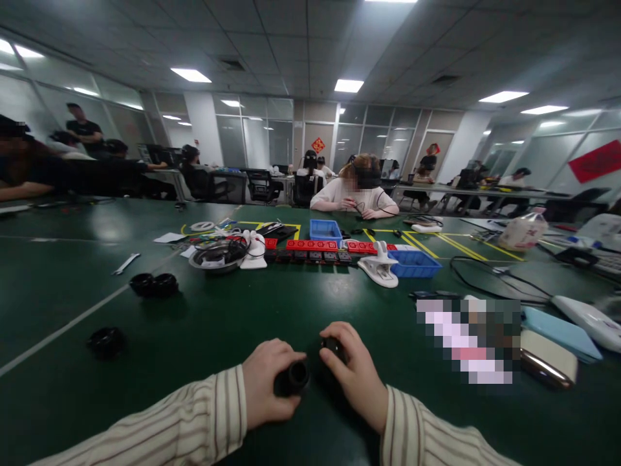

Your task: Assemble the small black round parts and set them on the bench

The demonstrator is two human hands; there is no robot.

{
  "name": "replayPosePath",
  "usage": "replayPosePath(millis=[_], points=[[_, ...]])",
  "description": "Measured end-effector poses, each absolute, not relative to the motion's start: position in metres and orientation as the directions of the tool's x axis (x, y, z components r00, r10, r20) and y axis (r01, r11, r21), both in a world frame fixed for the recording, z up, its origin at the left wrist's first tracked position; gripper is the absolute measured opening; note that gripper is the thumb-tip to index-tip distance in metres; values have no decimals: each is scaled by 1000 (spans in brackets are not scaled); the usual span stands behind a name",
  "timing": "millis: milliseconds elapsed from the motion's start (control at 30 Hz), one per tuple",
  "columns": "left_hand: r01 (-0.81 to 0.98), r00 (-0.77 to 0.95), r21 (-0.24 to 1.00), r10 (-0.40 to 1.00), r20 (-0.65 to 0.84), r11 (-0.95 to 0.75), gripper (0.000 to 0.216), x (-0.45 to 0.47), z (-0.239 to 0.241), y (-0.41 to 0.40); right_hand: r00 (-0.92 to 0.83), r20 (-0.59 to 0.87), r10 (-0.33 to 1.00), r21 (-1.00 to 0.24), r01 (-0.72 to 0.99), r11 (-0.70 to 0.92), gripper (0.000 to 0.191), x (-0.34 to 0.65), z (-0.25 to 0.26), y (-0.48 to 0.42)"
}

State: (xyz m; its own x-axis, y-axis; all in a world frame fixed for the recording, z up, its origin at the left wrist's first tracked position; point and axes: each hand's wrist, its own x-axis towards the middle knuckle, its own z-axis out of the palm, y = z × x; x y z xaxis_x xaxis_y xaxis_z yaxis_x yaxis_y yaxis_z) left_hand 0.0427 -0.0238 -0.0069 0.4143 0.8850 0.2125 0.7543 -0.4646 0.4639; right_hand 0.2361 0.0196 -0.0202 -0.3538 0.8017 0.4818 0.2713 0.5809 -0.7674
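Near the front of the green table, my left hand point(270, 380) is closed round a black cylindrical piece point(297, 373) with a hollow round end. A short gap to the right, my right hand point(356, 372) grips a small dark rounded piece point(334, 348) between thumb and fingers; most of it is hidden, so its kind cannot be made out. The two held pieces are apart. Further left on the table lie a black ring-like part point(105, 342) and a pair of black round parts point(154, 285) side by side.
A metal bowl point(216, 257) of cables, red and black socket strips point(310, 251), a white clip stand point(381, 265) and blue bins point(414, 264) line the middle. Right are a cream case point(548, 356), light-blue box point(560, 330) and black cable point(499, 278). A person point(356, 188) sits opposite.
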Motion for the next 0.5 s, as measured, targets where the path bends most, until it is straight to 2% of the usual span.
replayPosePath(millis=[67, 267, 500], points=[[802, 364, 436, 913, 184, -408, 56, 33, -1, -21, -321, 457, 829, -788, 285, 545, 14, 233, -29, 31], [927, 199, 308, 977, 82, -214, 31, 5, 19, -25, -408, 412, 815, -769, 324, 551, 26, 232, -31, 33], [995, 80, 70, 990, -116, -72, 41, -23, 42, -17, -519, 345, 782, -707, 404, 580, 17, 233, -25, 23]])
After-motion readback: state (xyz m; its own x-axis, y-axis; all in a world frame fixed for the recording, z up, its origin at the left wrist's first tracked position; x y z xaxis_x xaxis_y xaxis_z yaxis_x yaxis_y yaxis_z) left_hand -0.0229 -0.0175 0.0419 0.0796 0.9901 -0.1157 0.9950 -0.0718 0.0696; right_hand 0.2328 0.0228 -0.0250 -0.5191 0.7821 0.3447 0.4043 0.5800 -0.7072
